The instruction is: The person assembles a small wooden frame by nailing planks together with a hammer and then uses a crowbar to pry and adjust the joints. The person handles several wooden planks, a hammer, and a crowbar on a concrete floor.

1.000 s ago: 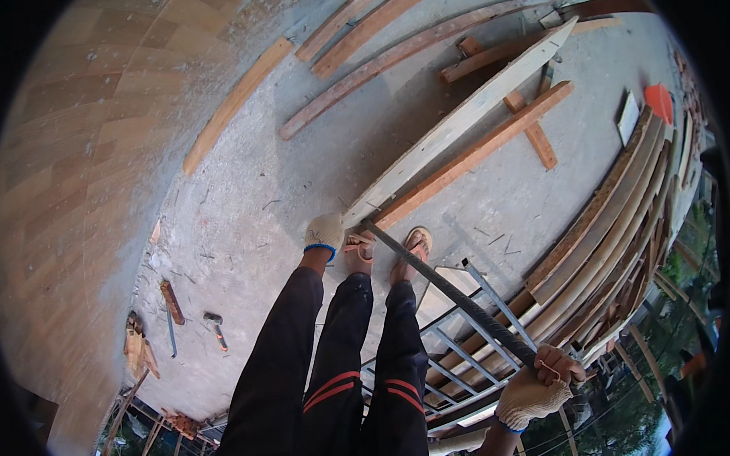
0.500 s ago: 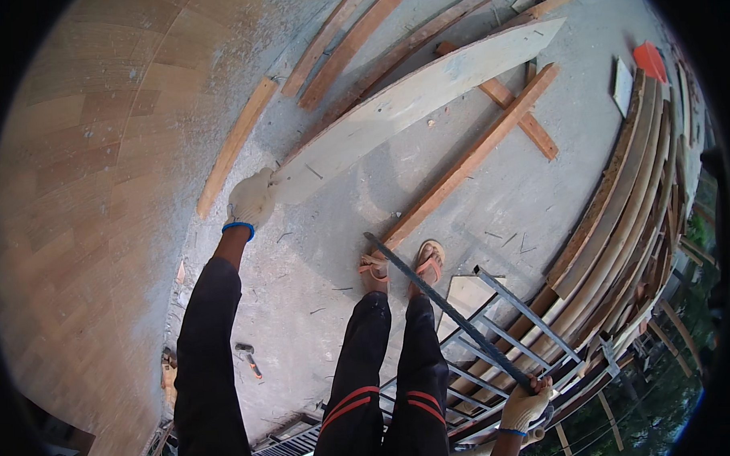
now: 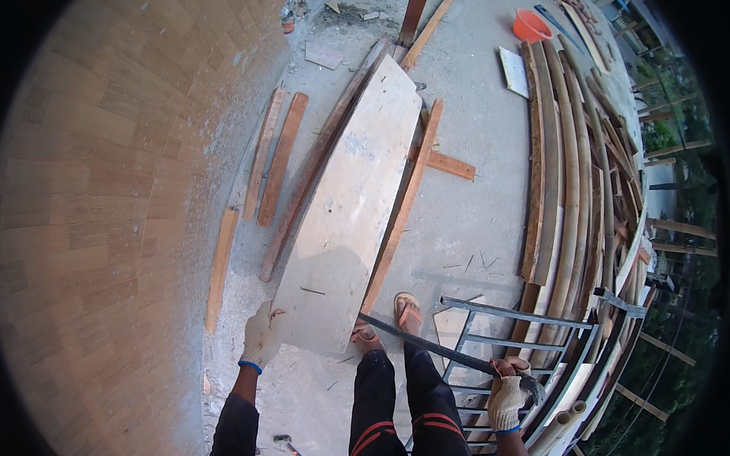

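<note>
My left hand, in a pale knit glove, is closed on the near left corner of a long plywood board. The board's broad face is turned up, with a nail or staple-like piece showing near its close end. In my gloved right hand is a dark crowbar, gripped close to its hooked end. Its other end reaches left to the board's near right corner, by my feet; whether it touches the board I cannot tell.
Timber lengths lie left of the board, beside a tiled wall. A wooden beam runs along its right side. A metal ladder-like frame and stacked poles stand at right. A hammer and loose nails lie on the floor.
The board has tipped from a steep slant to show its broad face. My right hand has come up and inward with the crowbar, which now lies flatter. The view has turned.
</note>
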`<state>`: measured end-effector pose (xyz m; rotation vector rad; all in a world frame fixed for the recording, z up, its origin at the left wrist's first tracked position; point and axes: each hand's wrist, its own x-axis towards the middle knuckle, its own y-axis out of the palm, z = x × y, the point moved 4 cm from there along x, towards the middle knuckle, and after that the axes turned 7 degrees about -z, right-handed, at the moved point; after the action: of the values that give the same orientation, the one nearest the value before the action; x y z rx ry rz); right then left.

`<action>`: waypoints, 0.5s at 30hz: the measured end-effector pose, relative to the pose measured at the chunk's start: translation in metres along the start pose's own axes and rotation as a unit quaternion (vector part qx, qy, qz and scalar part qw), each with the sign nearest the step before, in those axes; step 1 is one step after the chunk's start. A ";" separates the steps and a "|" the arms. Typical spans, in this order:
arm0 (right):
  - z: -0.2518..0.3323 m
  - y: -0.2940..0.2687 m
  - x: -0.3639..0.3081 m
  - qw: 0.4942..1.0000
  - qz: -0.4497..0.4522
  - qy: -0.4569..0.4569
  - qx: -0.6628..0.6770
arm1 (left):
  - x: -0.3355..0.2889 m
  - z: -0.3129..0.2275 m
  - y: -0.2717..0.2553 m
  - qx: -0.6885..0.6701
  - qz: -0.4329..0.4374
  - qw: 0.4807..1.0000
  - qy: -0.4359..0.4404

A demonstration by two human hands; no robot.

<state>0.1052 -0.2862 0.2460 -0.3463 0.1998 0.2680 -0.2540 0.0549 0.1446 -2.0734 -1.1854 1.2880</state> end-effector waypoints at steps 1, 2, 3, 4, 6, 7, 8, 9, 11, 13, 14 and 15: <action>0.003 0.003 -0.009 0.998 0.019 -0.034 -0.041 | -0.004 -0.008 0.002 -0.054 0.024 0.998 -0.020; 0.001 0.002 -0.022 0.996 0.021 0.048 0.078 | -0.008 -0.017 0.003 -0.107 0.052 0.992 -0.041; 0.002 0.002 -0.034 0.995 0.035 0.057 0.077 | -0.012 -0.026 0.003 -0.155 0.082 0.983 -0.059; 0.005 0.001 -0.047 0.994 0.045 0.067 0.077 | -0.015 -0.035 0.001 -0.187 0.113 0.973 -0.071; 0.008 -0.004 -0.072 0.993 0.081 0.088 0.017 | -0.020 -0.057 0.004 -0.249 0.190 0.946 -0.081; 0.010 -0.006 -0.085 0.993 0.095 0.067 -0.030 | -0.021 -0.069 0.006 -0.262 0.219 0.937 -0.077; 0.012 -0.010 -0.097 0.990 0.112 0.052 -0.069 | -0.021 -0.079 0.006 -0.282 0.249 0.924 -0.064; 0.008 -0.015 -0.110 0.983 0.131 0.087 -0.092 | -0.022 -0.087 0.007 -0.290 0.272 0.915 -0.071; 0.004 -0.023 -0.130 0.988 0.126 0.064 -0.070 | -0.025 -0.106 0.008 -0.318 0.320 0.892 -0.039; -0.006 -0.029 -0.145 0.979 0.170 0.054 -0.097 | -0.029 -0.123 0.008 -0.337 0.340 0.877 -0.032; -0.012 -0.034 -0.154 0.978 0.168 0.083 -0.087 | -0.033 -0.134 0.008 -0.351 0.338 0.873 -0.028; -0.017 -0.033 -0.159 0.972 0.203 0.063 -0.100 | -0.040 -0.144 0.007 -0.357 0.336 0.871 -0.030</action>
<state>-0.0377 -0.3581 0.2786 -0.5236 0.3708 0.6743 -0.1331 0.0294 0.2293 -3.2232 -1.1047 1.3020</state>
